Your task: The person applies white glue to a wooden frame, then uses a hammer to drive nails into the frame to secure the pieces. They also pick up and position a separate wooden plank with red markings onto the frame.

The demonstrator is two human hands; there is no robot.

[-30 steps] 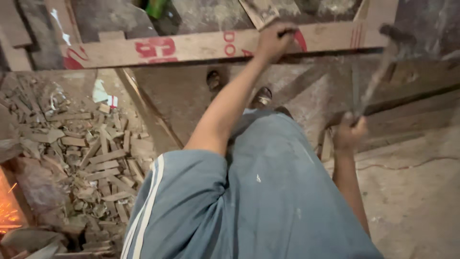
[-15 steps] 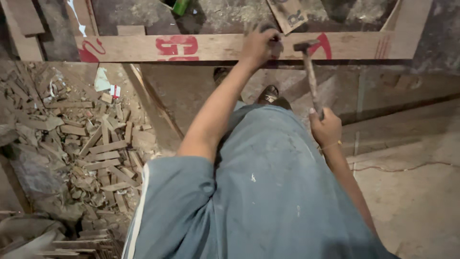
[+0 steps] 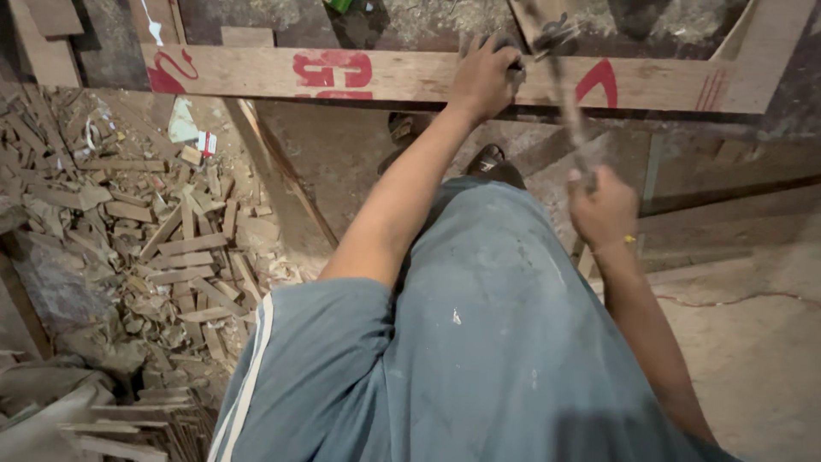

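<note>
Right grip [image 3: 604,208] on hammer [image 3: 560,81] | left hand [image 3: 484,79] on plank [image 3: 410,79] edge

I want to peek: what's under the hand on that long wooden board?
The left hand presses flat on the wooden board, right beside the blurred hammer head. Whatever sits beneath the palm and fingers, perhaps a nail, is covered and cannot be seen.

A rough woodworking site is shown: offcuts [image 3: 171,248] are heaped at nine o'clock, and a painted plank [image 3: 410,79] is laid across at twelve o'clock.
</note>
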